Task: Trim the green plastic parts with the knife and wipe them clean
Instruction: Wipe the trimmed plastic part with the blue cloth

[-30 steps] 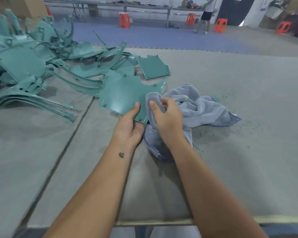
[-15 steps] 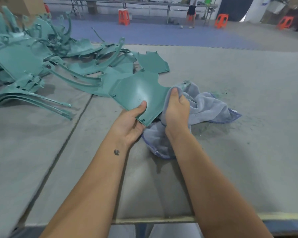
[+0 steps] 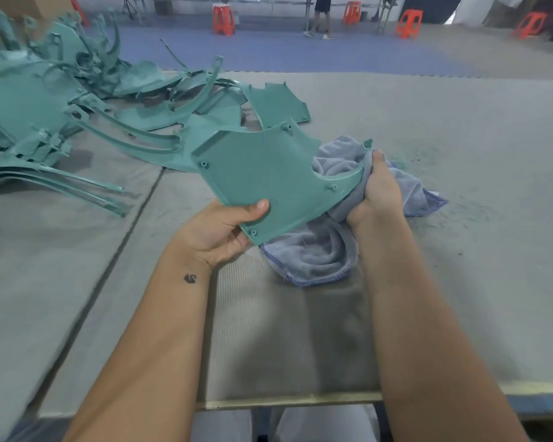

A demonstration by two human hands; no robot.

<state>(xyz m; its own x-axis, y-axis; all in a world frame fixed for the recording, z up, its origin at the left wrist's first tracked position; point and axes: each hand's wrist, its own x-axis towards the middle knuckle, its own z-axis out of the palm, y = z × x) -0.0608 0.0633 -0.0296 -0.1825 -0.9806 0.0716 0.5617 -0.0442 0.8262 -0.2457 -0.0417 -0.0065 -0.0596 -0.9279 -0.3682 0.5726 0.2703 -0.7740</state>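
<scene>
A flat green plastic panel (image 3: 262, 167) with small screw bosses is held tilted above the table. My left hand (image 3: 224, 231) grips its near edge, thumb on top. My right hand (image 3: 377, 193) is closed on a grey-blue cloth (image 3: 316, 250) and presses it against the panel's curved right edge. Part of the cloth hangs down onto the table under the panel. No knife is visible.
A heap of green plastic parts (image 3: 61, 100) covers the table's left and back-left. The grey felt table (image 3: 460, 250) has a seam on the left and green shavings at the right. Orange stools (image 3: 223, 19) and a person's legs (image 3: 320, 17) stand far behind.
The panel has been lifted and turned so its face points toward me. My right hand with the cloth slid along the curved edge toward the panel's right tip.
</scene>
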